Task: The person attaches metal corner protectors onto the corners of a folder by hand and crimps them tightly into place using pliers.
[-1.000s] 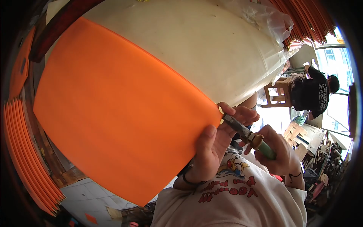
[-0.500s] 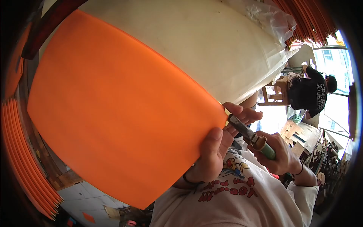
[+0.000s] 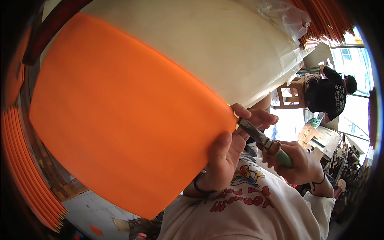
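Note:
A large orange sheet (image 3: 128,116) with rounded corners lies across the view, partly over a pale surface. My left hand (image 3: 224,160) grips its near right corner, thumb on the top face and fingers around the edge. In my right hand (image 3: 298,162) is a hand tool (image 3: 255,134) with a flat dark metal blade, a brownish collar and a green handle. The blade's tip touches or nearly touches the sheet's edge between my left thumb and fingers. A small yellow rim (image 3: 237,120) shows at that spot; whether it is part of the sheet I cannot tell.
Stacked orange sheets (image 3: 34,172) stand at the left, and another stack (image 3: 324,20) at the upper right. Clear plastic film (image 3: 286,18) covers part of the pale surface (image 3: 192,36). A person in black (image 3: 326,94) sits on a stool (image 3: 291,95), with scattered scraps (image 3: 344,168) below.
My left hand and the tool's tip have shifted slightly left and up along the corner. More yellow shows at the edge. My left hand keeps its hold on the sheet.

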Motion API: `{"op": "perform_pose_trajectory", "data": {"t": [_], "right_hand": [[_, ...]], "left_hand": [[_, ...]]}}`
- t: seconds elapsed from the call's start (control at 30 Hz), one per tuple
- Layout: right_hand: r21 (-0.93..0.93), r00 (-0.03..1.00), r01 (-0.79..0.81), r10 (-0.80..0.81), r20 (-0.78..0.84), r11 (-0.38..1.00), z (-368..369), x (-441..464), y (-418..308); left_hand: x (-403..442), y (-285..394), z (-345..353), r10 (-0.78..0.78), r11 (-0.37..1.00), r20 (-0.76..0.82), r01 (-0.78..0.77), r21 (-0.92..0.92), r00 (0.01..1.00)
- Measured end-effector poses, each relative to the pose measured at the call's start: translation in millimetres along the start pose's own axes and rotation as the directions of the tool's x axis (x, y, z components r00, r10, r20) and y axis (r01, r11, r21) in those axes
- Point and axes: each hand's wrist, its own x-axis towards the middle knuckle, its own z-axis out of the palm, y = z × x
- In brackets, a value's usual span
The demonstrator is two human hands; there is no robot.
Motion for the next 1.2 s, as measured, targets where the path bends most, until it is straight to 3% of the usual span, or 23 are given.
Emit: {"op": "perform_pose_trajectory", "data": {"t": [0.03,0.13,0.43,0.63,0.73,0.83,0.93,1.0,1.2], "right_hand": [[0.115,0.998,-0.060,0.058,0.023,0.992,2.1,1.7,-6.0],[0.080,0.998,0.065,-0.064,-0.021,0.995,4.1,5.2,-4.2],[0.081,0.998,0.051,-0.048,-0.038,0.995,9.7,0.5,-3.1],[-0.018,0.991,0.117,-0.118,-0.060,0.993,7.5,2.6,-2.8],[0.147,0.972,0.009,0.026,-0.232,0.989,21.0,-1.9,-2.2],[0.195,0.955,-0.093,0.143,-0.259,0.976,23.1,1.5,-15.9],[0.022,0.986,-0.094,0.096,-0.140,0.995,16.4,3.3,-11.1],[-0.049,0.976,-0.144,0.133,-0.175,0.988,18.5,4.3,-12.4],[-0.067,0.976,-0.142,0.128,-0.177,0.988,16.1,6.2,-7.0]], "left_hand": [[0.6,0.7,1.4,0.002,1.000,-0.002,-0.002,0.005,1.000],[4.6,2.8,2.8,0.017,1.000,0.003,-0.017,0.007,1.000],[3.0,6.2,1.7,-0.017,1.000,0.011,0.016,0.023,1.000],[4.2,3.5,-0.4,0.011,1.000,0.033,-0.012,0.019,0.999],[3.9,4.6,2.5,0.007,1.000,0.004,-0.008,0.009,1.000],[2.2,4.7,2.5,-0.005,1.000,-0.028,0.006,0.014,1.000],[0.9,6.1,3.7,-0.033,0.999,-0.050,0.033,-0.001,0.998],[1.0,5.2,5.8,-0.031,0.999,-0.063,0.030,-0.013,0.998],[0.2,6.8,5.9,-0.062,0.998,-0.068,0.062,-0.009,0.996]]}}
